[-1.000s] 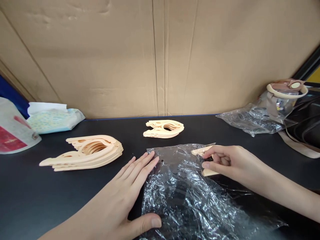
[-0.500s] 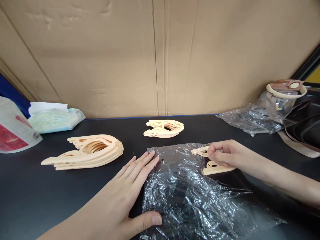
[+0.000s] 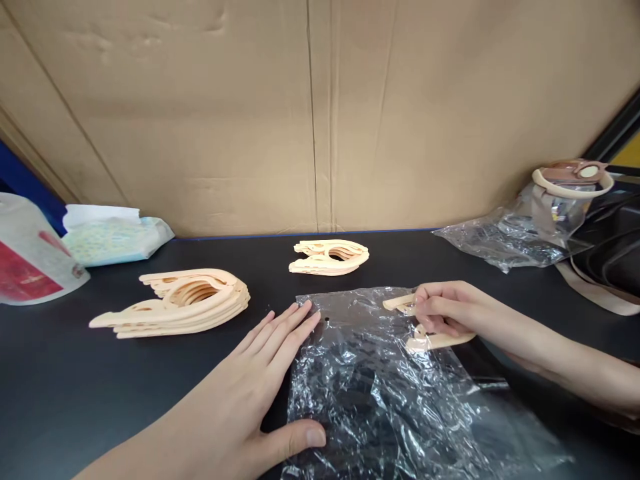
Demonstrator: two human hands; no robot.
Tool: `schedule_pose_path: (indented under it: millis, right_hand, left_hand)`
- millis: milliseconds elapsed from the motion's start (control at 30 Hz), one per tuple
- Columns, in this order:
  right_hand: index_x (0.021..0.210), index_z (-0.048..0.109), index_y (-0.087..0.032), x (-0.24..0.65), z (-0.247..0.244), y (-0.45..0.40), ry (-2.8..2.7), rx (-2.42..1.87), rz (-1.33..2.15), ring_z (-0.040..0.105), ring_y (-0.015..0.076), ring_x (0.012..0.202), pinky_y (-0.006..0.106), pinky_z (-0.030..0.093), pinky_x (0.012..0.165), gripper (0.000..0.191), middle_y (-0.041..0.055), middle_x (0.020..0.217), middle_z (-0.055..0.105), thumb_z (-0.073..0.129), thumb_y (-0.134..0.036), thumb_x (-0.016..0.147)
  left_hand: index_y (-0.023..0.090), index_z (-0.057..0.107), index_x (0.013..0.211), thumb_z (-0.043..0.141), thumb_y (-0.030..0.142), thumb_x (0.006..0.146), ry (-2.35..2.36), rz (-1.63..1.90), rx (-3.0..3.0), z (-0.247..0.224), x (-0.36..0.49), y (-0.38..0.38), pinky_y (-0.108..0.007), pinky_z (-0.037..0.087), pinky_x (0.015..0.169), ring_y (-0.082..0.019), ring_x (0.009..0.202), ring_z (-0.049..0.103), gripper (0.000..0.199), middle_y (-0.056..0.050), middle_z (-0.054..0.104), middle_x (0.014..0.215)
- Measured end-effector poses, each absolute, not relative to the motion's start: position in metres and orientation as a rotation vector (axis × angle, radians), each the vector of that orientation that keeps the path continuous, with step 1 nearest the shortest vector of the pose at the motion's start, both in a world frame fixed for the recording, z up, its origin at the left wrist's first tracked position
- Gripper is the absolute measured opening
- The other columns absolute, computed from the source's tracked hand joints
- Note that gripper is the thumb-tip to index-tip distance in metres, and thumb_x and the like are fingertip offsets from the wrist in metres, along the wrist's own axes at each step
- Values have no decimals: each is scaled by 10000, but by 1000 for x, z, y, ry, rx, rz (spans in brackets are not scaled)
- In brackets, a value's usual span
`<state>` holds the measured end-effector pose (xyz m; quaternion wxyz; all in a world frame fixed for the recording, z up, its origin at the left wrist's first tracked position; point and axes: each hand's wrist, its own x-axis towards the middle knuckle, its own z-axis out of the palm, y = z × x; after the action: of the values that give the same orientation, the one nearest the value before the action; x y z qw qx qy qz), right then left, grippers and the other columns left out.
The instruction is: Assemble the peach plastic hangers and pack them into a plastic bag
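My left hand (image 3: 273, 373) lies flat with its fingers stretched out, pressing on the left edge of a clear plastic bag (image 3: 365, 393). Between the fingertips of my right hand (image 3: 447, 307) is a beige folding hanger (image 3: 443, 341), folded up, at the bag's upper right edge. Its two arm ends point left, and clear film lies across them. My right fingers cover the middle of this hanger. Farther left rests a stack of similar folded hangers (image 3: 185, 313). A smaller-looking stack of hangers (image 3: 333, 259) sits beyond the bag.
A cardboard wall (image 3: 225, 120) closes off the back of the black table (image 3: 45, 380). At the left are a tissue pack (image 3: 117, 240) and a white and red package (image 3: 35, 253). A clear cup with a strap (image 3: 563, 200) and crumpled plastic (image 3: 500, 233) are at the right.
The lower arm end of the held hanger now has the bag's film over it, where it lay at the film's edge before. My left hand stays in place on the bag.
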<state>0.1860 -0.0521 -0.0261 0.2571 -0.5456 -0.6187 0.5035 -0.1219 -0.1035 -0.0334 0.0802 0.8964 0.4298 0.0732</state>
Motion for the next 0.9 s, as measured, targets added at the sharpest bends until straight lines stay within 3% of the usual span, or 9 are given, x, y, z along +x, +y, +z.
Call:
schedule_pose_path:
  millis: [100, 200, 300, 433, 500, 600, 667, 900]
  right_hand:
    - [691, 505, -184, 189, -25, -54, -1602, -1434, 1411, 374, 65, 483, 238, 193, 456, 263, 14, 697, 626, 605, -411, 778]
    - [790, 443, -211, 192, -24, -54, -1535, -1412, 1451, 359, 54, 456, 216, 190, 437, 382, -27, 659, 601, 732, -446, 704]
    - [863, 440, -228, 202, -21, -54, -1547, -1410, 1351, 461, 76, 539, 200, 282, 467, 463, -54, 683, 565, 801, -436, 662]
    - [921, 514, -236, 229, -12, -54, -1772, -1430, 961, 556, 136, 712, 254, 432, 605, 344, -12, 775, 581, 707, -478, 771]
    - [968, 576, -246, 247, -9, -56, -2009, -1508, 676, 583, 178, 803, 293, 466, 664, 344, 35, 922, 635, 679, -515, 780]
    - [1215, 553, -294, 269, -10, -57, -2318, -1574, 474, 574, 266, 1110, 368, 469, 931, 573, 58, 1255, 608, 728, -523, 720]
    - [1293, 511, -290, 276, -14, -58, -2425, -1610, 444, 534, 294, 1215, 397, 440, 1014, 657, 66, 1330, 578, 716, -542, 721]
    - [1231, 558, -236, 262, -12, -58, -2431, -1561, 244, 599, 294, 1157, 384, 492, 972, 590, 90, 1272, 627, 669, -562, 751]
  left_hand:
    - [349, 94, 1521, 553, 607, 849, 1321, 335, 2668, -37, -121, -104, -556, 281, 1126, -311, 1427, 242, 853, -25, 217, 1588]
    - [342, 64, 1523, 557, 595, 853, 1304, 290, 2690, -37, -121, -104, -551, 292, 1120, -302, 1428, 244, 870, -28, 202, 1591]
    - [322, 16, 1527, 566, 570, 857, 1254, 185, 2734, -34, -123, -102, -556, 303, 1106, -304, 1428, 242, 901, -47, 166, 1596]
    - [317, 6, 1528, 572, 564, 854, 1257, 188, 2748, -33, -125, -100, -564, 320, 1091, -322, 1419, 255, 914, -56, 168, 1593]
    - [319, 15, 1528, 566, 578, 850, 1263, 192, 2748, -34, -127, -100, -574, 336, 1077, -337, 1412, 264, 911, -59, 178, 1590]
    - [323, 21, 1528, 544, 603, 851, 1268, 183, 2758, -36, -128, -100, -586, 360, 1055, -351, 1403, 281, 900, -64, 186, 1588]
    - [328, 17, 1527, 532, 612, 853, 1276, 173, 2766, -36, -128, -100, -594, 367, 1043, -356, 1399, 289, 894, -64, 185, 1588]
    - [326, -35, 1524, 490, 637, 861, 1330, 90, 2755, -34, -126, -100, -620, 355, 1019, -362, 1406, 258, 901, -66, 155, 1591]
